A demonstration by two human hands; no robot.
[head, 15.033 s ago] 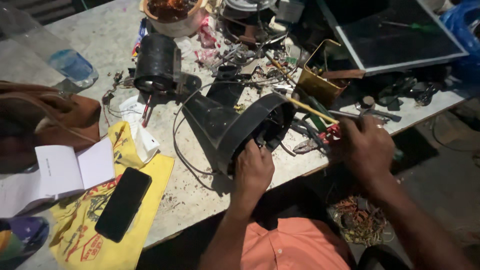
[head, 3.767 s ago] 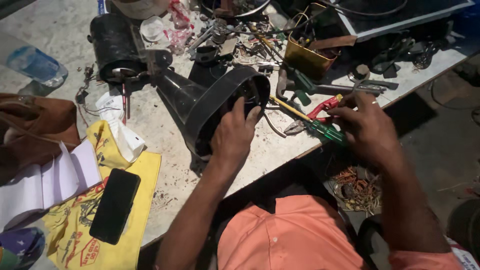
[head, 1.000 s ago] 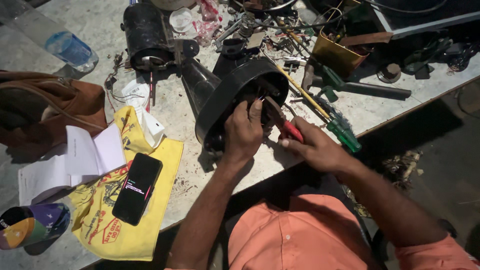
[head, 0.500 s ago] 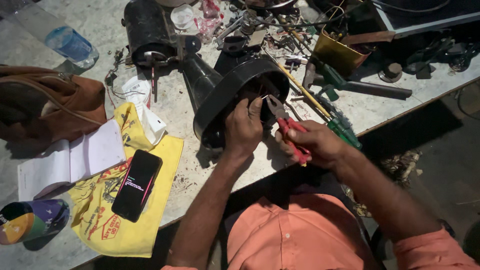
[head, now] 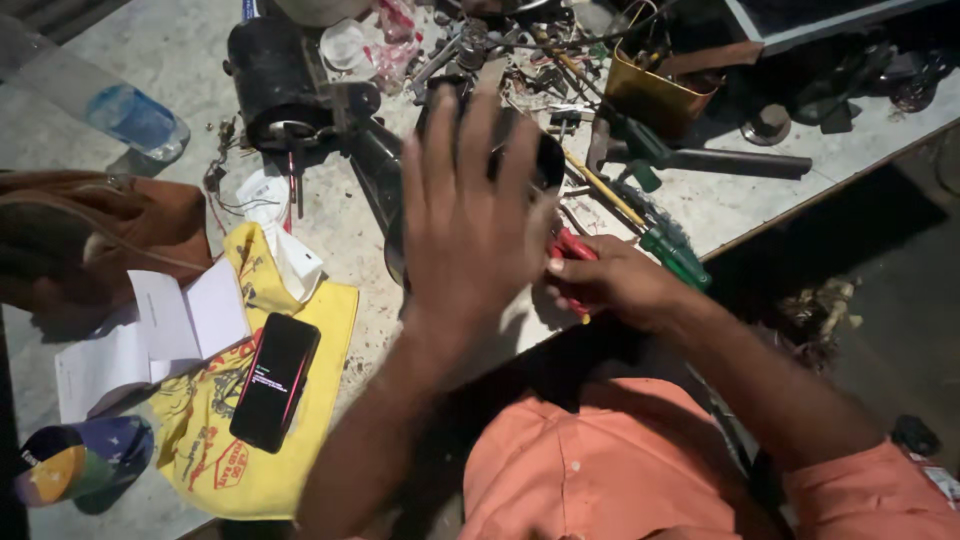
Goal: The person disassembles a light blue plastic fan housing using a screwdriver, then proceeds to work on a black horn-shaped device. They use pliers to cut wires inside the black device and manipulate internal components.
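1. Head view, counts: one black funnel-shaped housing lies on the worktop, one black cylindrical motor behind it, one plastic bottle, one brown bag, one open white booklet, one dark phone on one yellow cloth, one yellow tin, and two green-handled screwdrivers just beside the right hand
2. Hands: the left hand is spread wide, fingers apart and blurred, raised in front of the housing and gripping nothing. The right hand is closed around the red-handled pliers, at the worktop's near edge, just right of the housing
3. Hard to make out: the left hand covers most of the housing's round mouth, so whether the palm touches it cannot be told. The pliers' jaws are hidden behind that hand. The heap of small parts at the top is too tangled to count. A multicoloured cap is cut off at the lower left
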